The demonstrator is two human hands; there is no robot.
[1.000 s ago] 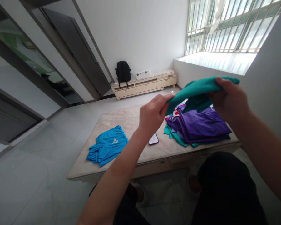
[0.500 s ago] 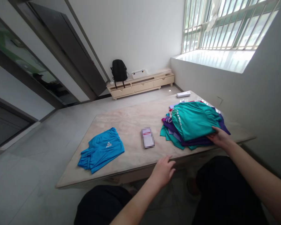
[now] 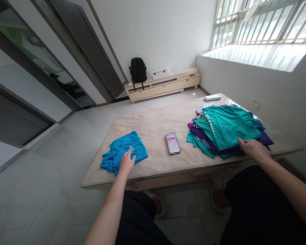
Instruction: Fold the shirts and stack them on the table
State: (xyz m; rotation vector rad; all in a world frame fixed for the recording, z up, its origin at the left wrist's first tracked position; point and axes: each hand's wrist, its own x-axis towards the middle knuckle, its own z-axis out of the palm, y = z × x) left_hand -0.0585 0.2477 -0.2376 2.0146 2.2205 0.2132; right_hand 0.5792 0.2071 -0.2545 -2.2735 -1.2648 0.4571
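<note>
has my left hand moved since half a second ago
Yes, leftward: your left hand went from right of the smartphone to over the blue shorts, left of it.

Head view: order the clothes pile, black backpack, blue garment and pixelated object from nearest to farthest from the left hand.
1. Blue garment, at the left hand.
2. Pixelated object, right of the blue garment.
3. Clothes pile, right side of the table.
4. Black backpack, beyond the table.
</note>
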